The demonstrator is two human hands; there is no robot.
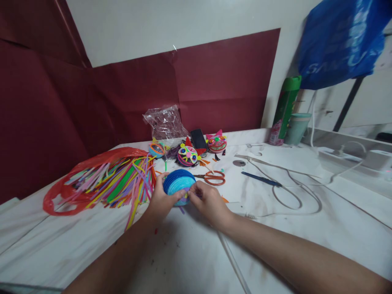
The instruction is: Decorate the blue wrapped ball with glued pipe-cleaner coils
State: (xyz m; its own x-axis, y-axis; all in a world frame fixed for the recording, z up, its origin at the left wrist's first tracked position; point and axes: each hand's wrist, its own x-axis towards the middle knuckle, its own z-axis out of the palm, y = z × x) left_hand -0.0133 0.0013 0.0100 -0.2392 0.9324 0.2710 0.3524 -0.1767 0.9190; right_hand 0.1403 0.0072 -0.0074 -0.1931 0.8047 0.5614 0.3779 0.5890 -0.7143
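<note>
My left hand (163,197) is wrapped round the left side of a round blue craft ball (178,181), its thumb across the front. Bands of dark to light blue pipe cleaner cover the ball, with a little purple and yellow low on the front. At its lower right, my right hand (210,203) has thumb and fingers pinched together; whatever small piece lies between them is too hidden to make out. Just behind the ball rest orange-handled scissors (214,178). A finished-looking decorated ball with eyes (188,156) sits farther back.
A red plastic bag (58,200) of colourful pipe cleaners (119,179) lies left. Behind are clear plastic wrap (165,122), a phone (199,139) and a pink decorated ball (217,143). To the right are a dark blue craft knife (260,179), looping cable (294,204) and a green cup (297,130).
</note>
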